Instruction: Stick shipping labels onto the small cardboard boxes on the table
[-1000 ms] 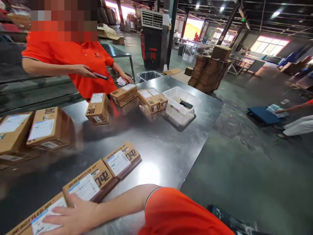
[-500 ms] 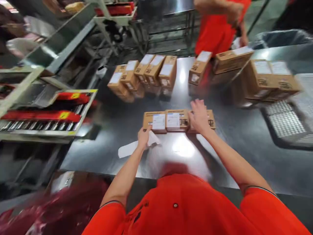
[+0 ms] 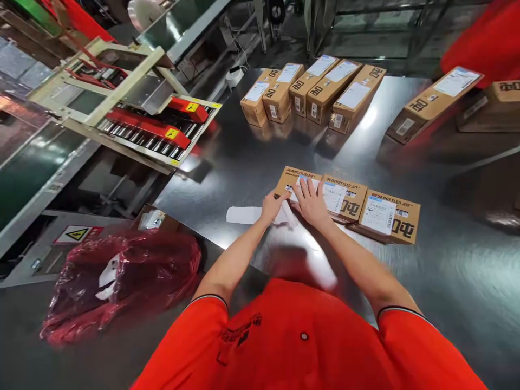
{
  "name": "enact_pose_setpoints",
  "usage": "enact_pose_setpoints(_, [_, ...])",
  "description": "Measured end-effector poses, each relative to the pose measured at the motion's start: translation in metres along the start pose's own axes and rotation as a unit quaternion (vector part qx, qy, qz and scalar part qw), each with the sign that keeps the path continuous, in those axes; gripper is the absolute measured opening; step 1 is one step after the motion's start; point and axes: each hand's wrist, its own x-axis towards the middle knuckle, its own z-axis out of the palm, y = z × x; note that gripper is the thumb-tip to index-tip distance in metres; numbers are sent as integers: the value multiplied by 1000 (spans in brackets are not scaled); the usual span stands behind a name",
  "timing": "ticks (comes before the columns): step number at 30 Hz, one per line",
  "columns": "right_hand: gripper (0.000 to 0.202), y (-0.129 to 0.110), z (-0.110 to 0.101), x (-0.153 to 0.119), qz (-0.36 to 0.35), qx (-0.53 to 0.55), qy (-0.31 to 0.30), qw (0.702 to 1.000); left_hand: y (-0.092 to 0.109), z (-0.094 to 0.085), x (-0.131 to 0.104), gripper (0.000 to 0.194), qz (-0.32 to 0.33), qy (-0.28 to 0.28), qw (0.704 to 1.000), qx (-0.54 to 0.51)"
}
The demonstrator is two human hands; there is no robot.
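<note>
Three brown cardboard boxes stand side by side in front of me, each with a white label: a left box (image 3: pixel 290 177), a middle box (image 3: pixel 357 190) and a right box (image 3: pixel 408 227). My left hand (image 3: pixel 271 208) pinches a white paper strip (image 3: pixel 244 215) beside the left box's near corner. The strip's other end trails left over the table. My right hand (image 3: pixel 311 203) lies flat, fingers spread, on the left box's label and covers part of it.
Several labelled boxes (image 3: pixel 353 100) line the far edge of the metal table (image 3: pixel 227 162), with another box (image 3: pixel 434 103) farther right. A roller conveyor (image 3: pixel 158 135) stands left. A red plastic bag (image 3: pixel 162 271) sits below the table's left edge. At upper right is a person's red clothing (image 3: pixel 487 43).
My right hand has moved left from the right box to the left box's label. My left hand still holds the paper strip. The view has turned left.
</note>
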Motion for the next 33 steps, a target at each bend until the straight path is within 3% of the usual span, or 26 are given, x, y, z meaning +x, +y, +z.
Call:
enact_pose_setpoints(2, [60,-1,7,4,-4,13,-49,999,1,-1,0,39,-1,-6,1000,6])
enact_pose_setpoints(4, [57,20,0,-5,-2,31,-59,998,3,-3,0,39,-3,-9,1000,15])
enact_pose_setpoints(7, [55,81,-38,-55,77,55,40,995,4,-4,2,41,-4,-3,1000,23])
enact_pose_setpoints(10, [72,140,-79,-136,262,64,173,947,4,-2,7,41,-8,-6,1000,17])
enact_pose_setpoints(13, [98,170,-84,-202,419,189,119,880,7,1,10,42,-12,-21,1000,12])
enact_pose_setpoints(15, [111,176,-68,-221,446,263,88,851,10,2,13,42,-13,-21,1000,1])
enact_pose_setpoints(19, [116,170,-43,-218,477,306,100,818,15,3,15,37,-4,-9,999,-34])
enact_pose_setpoints(33, [114,159,-53,-206,442,310,114,834,12,1,17,40,-2,-19,999,-35])
